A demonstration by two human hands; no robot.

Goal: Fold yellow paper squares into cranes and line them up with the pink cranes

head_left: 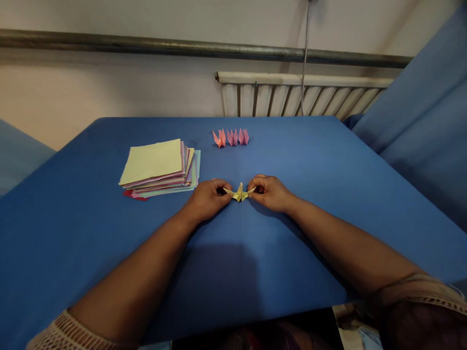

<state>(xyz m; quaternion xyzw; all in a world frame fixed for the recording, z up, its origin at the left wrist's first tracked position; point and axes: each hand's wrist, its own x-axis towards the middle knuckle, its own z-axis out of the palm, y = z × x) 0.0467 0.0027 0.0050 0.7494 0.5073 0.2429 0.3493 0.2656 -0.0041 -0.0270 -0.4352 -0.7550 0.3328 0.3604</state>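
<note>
Between my two hands is a small yellow origami crane (240, 193), with a pointed piece standing up in its middle and a wing spread to each side. My left hand (210, 198) pinches the left wing between thumb and fingers. The right wing is pinched in the same way by my right hand (270, 192). Both hands are low over the blue tabletop, and the fingers partly cover the wing tips.
Several folded paper figures, orange (219, 139) and pink (237, 137), stand in a row toward the table's far edge. A thick stack of coloured paper (155, 163) lies left of my hands. Behind the blue-covered table (302, 160) are a radiator (292, 79) and a wall pipe (164, 46).
</note>
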